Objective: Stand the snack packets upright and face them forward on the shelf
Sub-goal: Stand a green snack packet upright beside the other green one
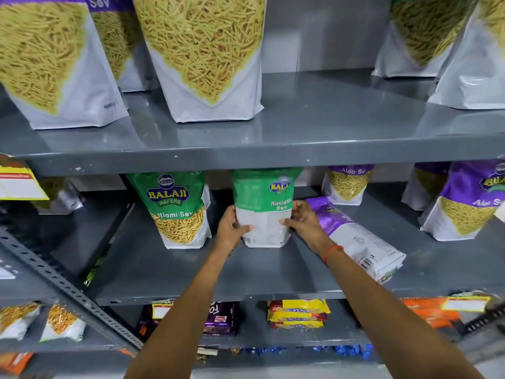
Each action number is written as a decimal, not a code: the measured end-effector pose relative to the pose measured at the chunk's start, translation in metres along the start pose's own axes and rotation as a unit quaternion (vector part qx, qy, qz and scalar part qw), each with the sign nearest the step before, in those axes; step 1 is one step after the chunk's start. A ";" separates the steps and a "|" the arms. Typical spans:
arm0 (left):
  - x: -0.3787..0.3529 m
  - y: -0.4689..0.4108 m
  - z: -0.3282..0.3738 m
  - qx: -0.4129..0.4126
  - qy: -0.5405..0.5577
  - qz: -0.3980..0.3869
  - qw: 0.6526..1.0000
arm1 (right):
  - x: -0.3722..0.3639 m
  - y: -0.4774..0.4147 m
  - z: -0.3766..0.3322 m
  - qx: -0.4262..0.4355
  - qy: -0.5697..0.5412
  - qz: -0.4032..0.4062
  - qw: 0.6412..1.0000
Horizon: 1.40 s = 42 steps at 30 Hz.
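Green packet upright between both hands | left hand, right hand gripping its sides

Single head-worn wide-angle view, facing forward and slightly down into a grey metal shelf unit at close, arm's-reach range. Frame spans three tiers: upper shelf at top, middle shelf at centre, lower shelf at bottom. Both forearms enter from the bottom edge; edges show wide-angle curvature.
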<state>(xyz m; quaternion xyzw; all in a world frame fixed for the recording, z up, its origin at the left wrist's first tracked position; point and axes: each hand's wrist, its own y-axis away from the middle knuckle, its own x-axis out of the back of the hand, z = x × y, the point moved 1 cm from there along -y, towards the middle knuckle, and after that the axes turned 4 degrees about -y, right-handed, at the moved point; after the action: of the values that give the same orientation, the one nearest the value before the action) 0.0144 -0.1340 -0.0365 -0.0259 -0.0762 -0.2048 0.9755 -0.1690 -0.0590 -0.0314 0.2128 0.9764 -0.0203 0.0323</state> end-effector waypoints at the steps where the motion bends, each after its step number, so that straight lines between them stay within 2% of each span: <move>1: -0.002 0.004 -0.008 -0.001 -0.017 0.023 1.000 | 0.001 0.002 0.009 0.001 0.017 0.010 1.000; 5: -0.032 0.041 -0.022 -0.040 -0.139 0.157 0.977 | 0.006 0.006 0.032 0.005 0.036 0.039 0.999; 8: -0.062 0.056 -0.017 -0.085 -0.134 0.141 0.977 | 0.005 0.009 0.036 0.006 0.052 0.028 0.998; 12: -0.071 0.052 -0.013 -0.045 -0.081 0.152 0.984 | -0.005 0.029 0.041 -0.004 0.030 0.010 0.999; 19: -0.049 0.024 -0.006 -0.021 -0.073 0.132 0.988 | -0.036 0.050 0.054 -0.036 -0.022 -0.059 0.997; 21: -0.039 0.016 -0.007 -0.020 -0.086 0.113 0.990 | -0.030 0.048 0.052 0.008 0.001 0.013 1.000; 24: -0.018 0.008 -0.016 -0.001 -0.040 0.043 0.998 | -0.011 0.035 0.039 0.100 0.040 0.158 0.982; 26: -0.005 0.005 -0.018 0.021 -0.002 -0.019 1.000 | -0.007 0.017 0.020 0.105 0.018 0.149 0.983; 28: 0.001 0.004 -0.017 0.025 0.000 -0.037 0.999 | -0.012 -0.004 0.000 0.035 -0.033 0.095 0.994; 30: -0.004 0.006 -0.018 0.010 0.019 0.034 0.999 | -0.018 -0.028 -0.012 -0.042 -0.072 0.037 0.996; 32: -0.016 0.011 -0.021 -0.001 0.048 0.181 0.982 | -0.023 -0.043 -0.012 -0.094 -0.078 -0.002 0.993; 34: -0.028 0.016 -0.023 -0.015 0.049 0.259 0.965 | -0.025 -0.044 -0.009 -0.094 -0.049 -0.023 0.994; 38: -0.029 0.008 -0.028 -0.010 0.049 0.283 0.958 | -0.037 -0.018 -0.007 -0.053 -0.045 0.048 0.996; 42: -0.016 -0.005 -0.027 -0.023 -0.001 0.254 0.967 | -0.045 0.002 0.014 -0.011 -0.029 0.102 0.994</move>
<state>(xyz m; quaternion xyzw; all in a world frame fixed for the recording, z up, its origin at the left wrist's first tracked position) 0.0019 -0.1343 -0.0653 -0.0671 -0.0631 0.0481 0.9946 -0.1266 -0.0763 -0.0422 0.3106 0.9483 -0.0122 0.0644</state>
